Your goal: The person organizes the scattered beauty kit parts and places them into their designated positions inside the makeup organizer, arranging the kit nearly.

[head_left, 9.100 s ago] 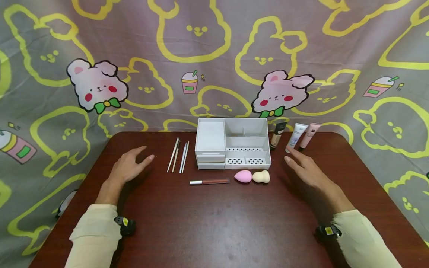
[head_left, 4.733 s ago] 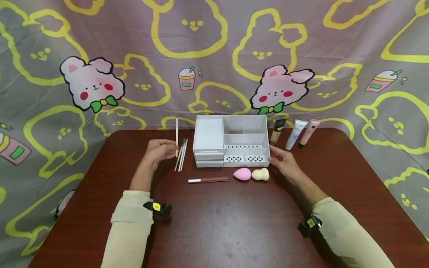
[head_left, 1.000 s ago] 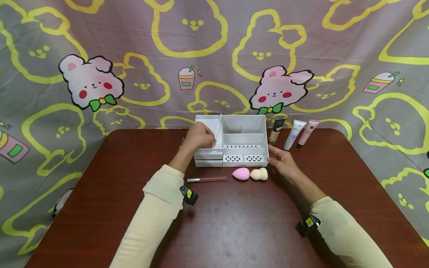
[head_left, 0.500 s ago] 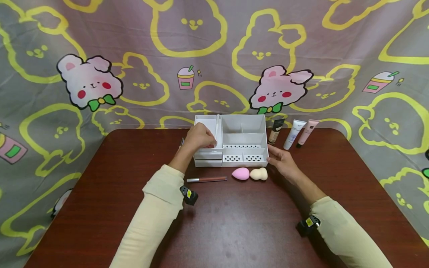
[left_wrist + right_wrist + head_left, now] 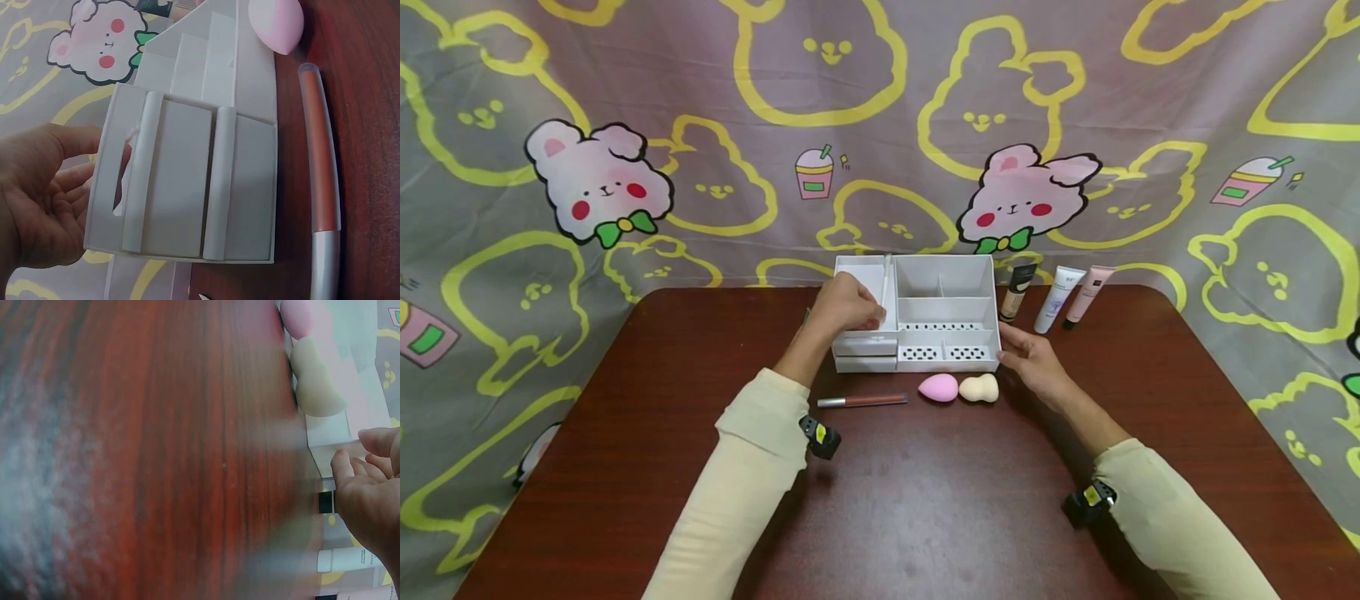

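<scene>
In the head view my left hand [image 5: 847, 304] reaches over the upper left tray of a white desktop organizer [image 5: 945, 313]. Its fingertips pinch the lower end of a pale makeup brush [image 5: 887, 279], which leans along the tray's right wall. From the left wrist, that hand [image 5: 47, 181] shows behind the organizer's drawer fronts [image 5: 178, 181], its fingertips partly hidden. My right hand [image 5: 1033, 364] rests against the organizer's right side, thumb near the front corner. In the right wrist view, fingers of this hand [image 5: 372, 494] touch the side panel.
In front lie a lip gloss tube [image 5: 862, 402], a pink makeup sponge [image 5: 938, 387] and a cream one [image 5: 979, 388]. A foundation tube [image 5: 1018, 293], a white tube [image 5: 1059, 300] and a pink tube [image 5: 1088, 297] stand right. The left arm mostly hides the other brushes.
Since the first frame, my left hand has lifted a brush from the table and brought it into the upper left tray. My right hand has moved onto the organizer's side. Lately both barely move.
</scene>
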Demonstrator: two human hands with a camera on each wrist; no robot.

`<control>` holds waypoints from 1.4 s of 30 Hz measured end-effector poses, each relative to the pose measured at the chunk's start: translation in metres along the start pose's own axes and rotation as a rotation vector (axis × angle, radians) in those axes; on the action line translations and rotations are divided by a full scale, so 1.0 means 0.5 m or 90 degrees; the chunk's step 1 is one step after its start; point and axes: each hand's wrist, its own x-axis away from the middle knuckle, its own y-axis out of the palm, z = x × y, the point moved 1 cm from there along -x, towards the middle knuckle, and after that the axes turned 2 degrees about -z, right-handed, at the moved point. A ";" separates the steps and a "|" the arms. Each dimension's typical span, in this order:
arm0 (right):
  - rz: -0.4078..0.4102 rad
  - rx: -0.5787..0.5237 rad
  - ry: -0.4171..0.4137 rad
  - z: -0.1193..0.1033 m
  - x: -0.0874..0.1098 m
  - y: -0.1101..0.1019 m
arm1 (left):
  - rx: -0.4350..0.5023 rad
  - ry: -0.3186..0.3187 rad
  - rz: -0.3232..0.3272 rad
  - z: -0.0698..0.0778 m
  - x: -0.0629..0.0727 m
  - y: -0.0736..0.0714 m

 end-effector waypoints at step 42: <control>0.015 0.004 0.011 0.007 -0.003 -0.002 | 0.473 0.003 0.027 -0.138 0.050 -0.086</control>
